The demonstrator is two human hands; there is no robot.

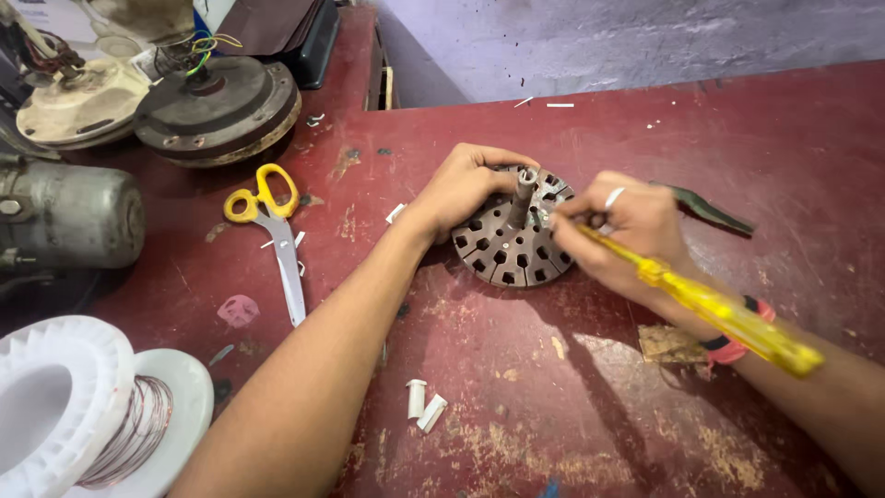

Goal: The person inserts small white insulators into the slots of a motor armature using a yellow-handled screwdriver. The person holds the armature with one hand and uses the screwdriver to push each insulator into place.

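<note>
A round grey slotted motor core (pixel 510 251) with an upright centre shaft (pixel 523 195) lies flat on the worn red table (pixel 572 397). My left hand (pixel 466 184) grips its far left rim. My right hand (pixel 622 231), with a ring on one finger, holds a yellow-handled screwdriver (pixel 714 309) like a pen. The tool's tip meets the core's right side near the shaft; my fingers hide the tip itself.
Yellow-handled scissors (pixel 277 235) lie to the left. A white spool of copper wire (pixel 101 415) sits at the bottom left. Fan motor housings (pixel 217 106) and a grey cylinder (pixel 69 217) crowd the far left. Two small white tubes (pixel 424 406) lie near me. Dark pliers (pixel 710 210) rest behind my right hand.
</note>
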